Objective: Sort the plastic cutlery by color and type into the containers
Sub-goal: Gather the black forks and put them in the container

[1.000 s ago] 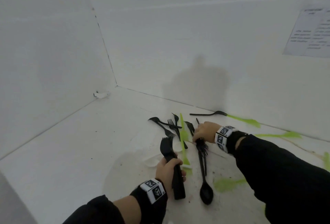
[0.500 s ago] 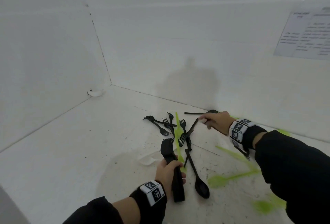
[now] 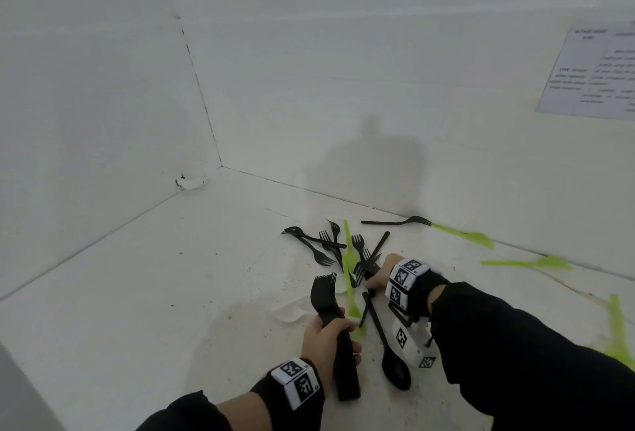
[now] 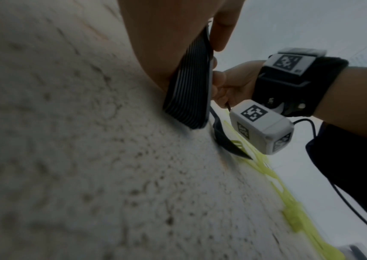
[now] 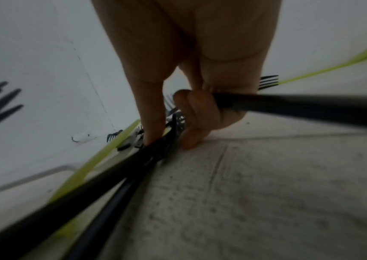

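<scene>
The white table (image 3: 144,293) carries loose black forks (image 3: 326,245) and green cutlery. The left hand (image 3: 323,338) grips a stack of black forks (image 3: 331,327), long axis near upright, tines pointing up and away, handle ends on the table. The right hand (image 3: 378,276) pinches a black fork handle (image 5: 289,105) lying roughly level, tines toward the pile.

Dim, flat light; soft shadow on back wall; wrist views dark, blurred
</scene>
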Available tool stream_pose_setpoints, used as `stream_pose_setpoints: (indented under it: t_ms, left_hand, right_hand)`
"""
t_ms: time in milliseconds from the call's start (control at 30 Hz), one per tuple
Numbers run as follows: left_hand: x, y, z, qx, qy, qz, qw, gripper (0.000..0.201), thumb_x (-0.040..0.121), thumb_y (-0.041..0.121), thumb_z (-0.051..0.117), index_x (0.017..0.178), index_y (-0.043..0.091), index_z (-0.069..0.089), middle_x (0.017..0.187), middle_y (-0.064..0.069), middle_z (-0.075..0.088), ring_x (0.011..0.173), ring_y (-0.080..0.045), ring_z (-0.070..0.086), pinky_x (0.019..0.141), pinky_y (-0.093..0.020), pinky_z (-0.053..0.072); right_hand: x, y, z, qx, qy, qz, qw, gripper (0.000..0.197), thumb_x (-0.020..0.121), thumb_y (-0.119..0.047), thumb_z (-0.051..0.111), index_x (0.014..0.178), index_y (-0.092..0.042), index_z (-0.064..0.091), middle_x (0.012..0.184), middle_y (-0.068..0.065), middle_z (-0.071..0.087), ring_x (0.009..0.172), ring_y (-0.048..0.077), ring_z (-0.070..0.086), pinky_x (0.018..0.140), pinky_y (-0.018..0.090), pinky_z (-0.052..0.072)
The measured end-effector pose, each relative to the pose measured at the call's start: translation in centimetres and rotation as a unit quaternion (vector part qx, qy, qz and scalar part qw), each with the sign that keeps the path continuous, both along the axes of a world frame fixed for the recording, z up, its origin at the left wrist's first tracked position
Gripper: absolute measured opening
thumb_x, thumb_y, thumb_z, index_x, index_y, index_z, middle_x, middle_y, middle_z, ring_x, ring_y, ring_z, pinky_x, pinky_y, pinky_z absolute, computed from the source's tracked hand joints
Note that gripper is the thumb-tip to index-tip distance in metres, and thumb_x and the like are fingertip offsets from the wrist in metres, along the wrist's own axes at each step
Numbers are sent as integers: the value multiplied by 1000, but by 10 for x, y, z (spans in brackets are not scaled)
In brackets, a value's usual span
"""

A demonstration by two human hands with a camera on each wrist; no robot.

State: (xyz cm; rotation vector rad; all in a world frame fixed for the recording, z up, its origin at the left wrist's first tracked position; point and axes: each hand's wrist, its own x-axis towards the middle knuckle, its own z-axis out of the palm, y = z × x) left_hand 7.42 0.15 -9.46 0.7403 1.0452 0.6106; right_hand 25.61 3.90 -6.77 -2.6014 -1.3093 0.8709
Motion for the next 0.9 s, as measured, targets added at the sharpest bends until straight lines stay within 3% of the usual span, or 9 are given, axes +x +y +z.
stream_pose_setpoints:
  t_ms: [100, 233, 300, 367, 500, 600, 733, 833, 900]
  left_hand:
    - [-3, 3, -2, -2, 0, 6, 1000, 13, 87, -4, 51, 95, 7, 53, 75, -15, 49, 41, -22, 48, 46, -28, 42]
    - [0, 8, -3, -6, 2, 12, 1000, 13, 87, -2, 52, 97, 7, 54, 75, -14, 51, 44, -22, 49, 48, -29, 44]
    - [3, 11, -1, -6, 0, 14, 1000, 12, 88, -2, 51, 96, 7, 53, 73, -13, 51, 42, -22, 48, 46, -28, 45]
    - [6, 16, 0, -2, 3, 14, 1000, 10, 89, -1, 50, 96, 6, 51, 72, -12, 50, 41, -21, 47, 44, -26, 45]
    - [9, 28, 1, 6, 19, 13, 1000, 7, 89, -1, 51, 89, 5, 50, 74, -12, 51, 36, -20, 50, 43, -27, 46]
    - [10, 36, 3, 8, 16, 9, 1000, 9, 89, -1, 51, 85, 6, 47, 75, -12, 49, 35, -20, 50, 41, -25, 46]
    - [15, 44, 3, 28, 18, 20, 999, 12, 89, -1, 49, 81, 7, 46, 72, -11, 49, 37, -21, 48, 42, -25, 46]
    - [18, 48, 2, 42, 31, 23, 998, 14, 88, -1, 51, 78, 8, 46, 70, -12, 49, 36, -21, 49, 43, -25, 45]
    - [19, 48, 1, 47, 40, 18, 998, 15, 88, 0, 51, 76, 8, 47, 68, -12, 49, 34, -20, 50, 43, -25, 45]
  right_hand:
    - [0, 0, 0, -3, 4, -10, 1000, 44, 93, -32, 49, 123, 0, 54, 115, 13, 58, 113, 28, 55, 81, 27, 40]
    - [10, 4, 5, 93, 2, -45, 995, 35, 95, -19, 42, 123, 1, 44, 120, 20, 59, 96, 27, 57, 83, 34, 46]
    - [17, 6, 7, 145, -35, -2, 989, 33, 93, -17, 46, 123, -3, 43, 115, 20, 59, 102, 33, 58, 83, 32, 44]
    - [22, 10, 9, 173, -64, 66, 981, 28, 88, -15, 52, 114, -6, 53, 110, 16, 62, 103, 31, 57, 77, 26, 39]
    - [22, 25, 2, 84, -130, 215, 964, 41, 85, -8, 55, 125, -16, 56, 123, 7, 50, 111, 27, 52, 93, 30, 42]
    - [18, 32, -12, 62, -166, 265, 948, 41, 80, -6, 60, 120, -17, 58, 123, 5, 45, 108, 28, 55, 91, 34, 46]
    - [20, 30, -12, 65, -218, 257, 939, 27, 90, -16, 51, 115, -23, 58, 118, 5, 54, 112, 27, 51, 91, 36, 41]
    - [30, 28, -6, 109, -253, 199, 941, 26, 97, -23, 36, 114, -15, 54, 116, 11, 58, 112, 32, 49, 91, 39, 39]
    - [35, 26, -4, 145, -201, 120, 961, 27, 97, -24, 38, 114, -7, 51, 113, 20, 60, 105, 36, 55, 86, 39, 43]
